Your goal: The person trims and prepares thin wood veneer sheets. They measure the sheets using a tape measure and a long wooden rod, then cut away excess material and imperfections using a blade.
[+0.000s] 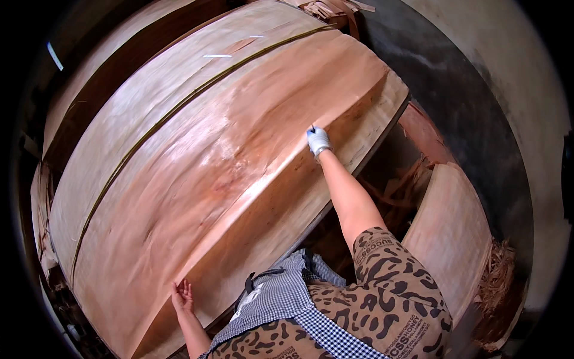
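Observation:
A large reddish-brown sheet of thin wood veneer (239, 155) lies over a stack on a work table. My right hand (317, 140), in a white glove, pinches the sheet's right edge with the arm stretched out. My left hand (182, 297), bare, lies flat with fingers apart under the near left edge of the same sheet. The sheet ripples a little near the right hand.
A second, paler veneer sheet (179, 78) lies beside it, with a dark gap between them. Another veneer pile (451, 233) and torn scraps (496, 281) sit low at the right. A grey floor and pale wall (514, 107) lie beyond.

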`<state>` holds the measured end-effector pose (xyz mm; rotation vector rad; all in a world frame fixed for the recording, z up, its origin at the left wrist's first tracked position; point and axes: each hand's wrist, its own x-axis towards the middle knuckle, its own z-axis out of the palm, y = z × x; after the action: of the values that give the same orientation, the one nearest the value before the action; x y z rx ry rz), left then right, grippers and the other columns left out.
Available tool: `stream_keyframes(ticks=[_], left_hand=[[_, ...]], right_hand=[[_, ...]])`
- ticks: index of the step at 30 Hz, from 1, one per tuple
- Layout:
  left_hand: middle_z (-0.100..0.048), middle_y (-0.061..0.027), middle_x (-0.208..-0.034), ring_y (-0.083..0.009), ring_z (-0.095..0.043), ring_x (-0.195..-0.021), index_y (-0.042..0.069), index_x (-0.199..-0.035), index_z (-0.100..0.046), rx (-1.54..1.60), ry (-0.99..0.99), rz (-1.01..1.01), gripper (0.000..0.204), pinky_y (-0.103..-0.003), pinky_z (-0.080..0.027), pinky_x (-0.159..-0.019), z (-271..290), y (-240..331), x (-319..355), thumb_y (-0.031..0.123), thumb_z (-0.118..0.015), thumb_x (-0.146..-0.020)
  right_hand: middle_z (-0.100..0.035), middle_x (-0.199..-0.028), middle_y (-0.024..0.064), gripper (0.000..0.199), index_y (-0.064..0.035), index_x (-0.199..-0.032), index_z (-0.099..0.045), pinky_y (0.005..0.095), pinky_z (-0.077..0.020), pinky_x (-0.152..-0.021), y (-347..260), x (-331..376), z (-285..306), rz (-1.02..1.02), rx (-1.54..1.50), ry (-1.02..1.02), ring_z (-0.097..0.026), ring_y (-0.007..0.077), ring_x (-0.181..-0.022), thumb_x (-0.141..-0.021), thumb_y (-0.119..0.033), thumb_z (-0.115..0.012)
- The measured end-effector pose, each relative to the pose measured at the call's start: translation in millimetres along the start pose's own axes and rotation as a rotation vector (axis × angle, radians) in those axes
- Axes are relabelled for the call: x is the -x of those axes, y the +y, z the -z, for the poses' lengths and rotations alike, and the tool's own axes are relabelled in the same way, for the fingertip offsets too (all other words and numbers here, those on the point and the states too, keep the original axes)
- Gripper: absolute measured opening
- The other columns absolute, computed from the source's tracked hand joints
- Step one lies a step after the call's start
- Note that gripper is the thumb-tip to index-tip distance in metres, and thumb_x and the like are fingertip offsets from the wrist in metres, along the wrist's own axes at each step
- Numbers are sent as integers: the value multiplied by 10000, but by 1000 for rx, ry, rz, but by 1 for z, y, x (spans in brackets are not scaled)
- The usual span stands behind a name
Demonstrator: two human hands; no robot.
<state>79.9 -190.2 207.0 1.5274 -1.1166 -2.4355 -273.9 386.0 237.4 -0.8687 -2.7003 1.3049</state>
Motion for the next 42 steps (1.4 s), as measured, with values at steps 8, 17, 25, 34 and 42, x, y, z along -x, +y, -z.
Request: stream_keyframes(ticks=[8, 17, 25, 34, 42], left_hand=[[-636, -36, -824, -150, -606, -779, 109, -888, -593, -69, -31, -133, 236, -290, -514, -677, -27, 74, 10, 331, -574, -811], [-635, -38, -818, -172, -612, -789, 133, -858, -595, -115, 81, 81, 206, -314, -527, -649, 23, -4, 14, 327, -596, -791], [-635, -18, -802, -174, -611, -792, 155, -854, -601, -37, 229, 54, 169, -327, -506, -675, 34, -20, -1, 315, -573, -808], [-641, -11, -803, -159, -622, -777, 167, -851, -588, -86, 231, 100, 173, -324, -511, -630, 36, -27, -10, 334, -561, -813], [-642, -22, -778, -163, -625, -725, 158, -828, -583, -103, 253, 72, 204, -300, -503, -606, 40, -23, -3, 360, -576, -796]], right_hand=[[-592, -872, 195, 242, -55, -853, -609, 435, -460, -704, -77, -21, 10, 194, 323, 18, -562, 374, -822, -784, -224, -450], [-549, -626, 92, 252, -18, -861, -602, 310, -445, -367, 48, 8, -2, -290, -261, -12, -561, 207, -514, -752, -244, -579], [-588, -793, 66, 226, -65, -891, -615, 286, -466, -388, 58, 16, -5, -466, -440, -24, -552, 184, -560, -761, -249, -600], [-545, -587, 87, 219, -31, -779, -585, 324, -433, -382, 59, 12, -8, -362, -431, 22, -519, 197, -405, -791, -246, -546], [-566, -580, 99, 198, -47, -705, -586, 352, -430, -434, 56, 13, -29, -377, -480, 64, -520, 207, -439, -771, -224, -524]])
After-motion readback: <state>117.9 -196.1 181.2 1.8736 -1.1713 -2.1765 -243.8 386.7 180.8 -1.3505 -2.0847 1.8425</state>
